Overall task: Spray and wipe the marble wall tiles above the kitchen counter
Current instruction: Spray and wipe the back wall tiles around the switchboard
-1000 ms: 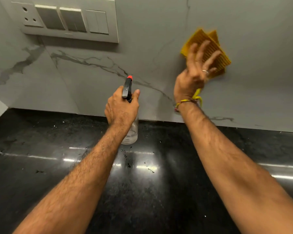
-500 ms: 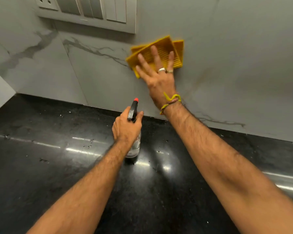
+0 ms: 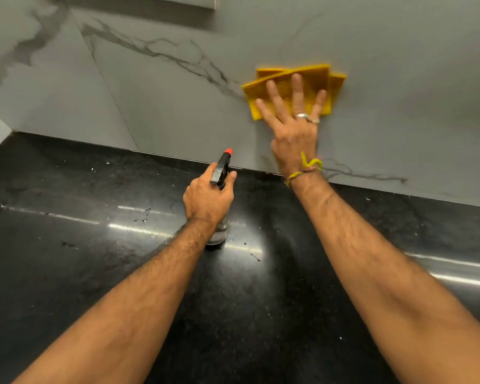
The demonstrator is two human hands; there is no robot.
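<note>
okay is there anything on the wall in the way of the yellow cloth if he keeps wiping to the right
Nothing visible. The right hand presses the yellow cloth flat on the marble wall tiles, and the tile to its right shows only bare surface and veins.

A glossy black stone tabletop (image 3: 67, 273) speckled with small pale crumbs and streaked with light reflections; along its right edge lies a strip of brushed grey metal (image 3: 466, 273).

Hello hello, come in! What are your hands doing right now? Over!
Right hand flat, pressing yellow cloth on marble wall. Left hand grips spray bottle over black counter. Nothing in the way.
</note>
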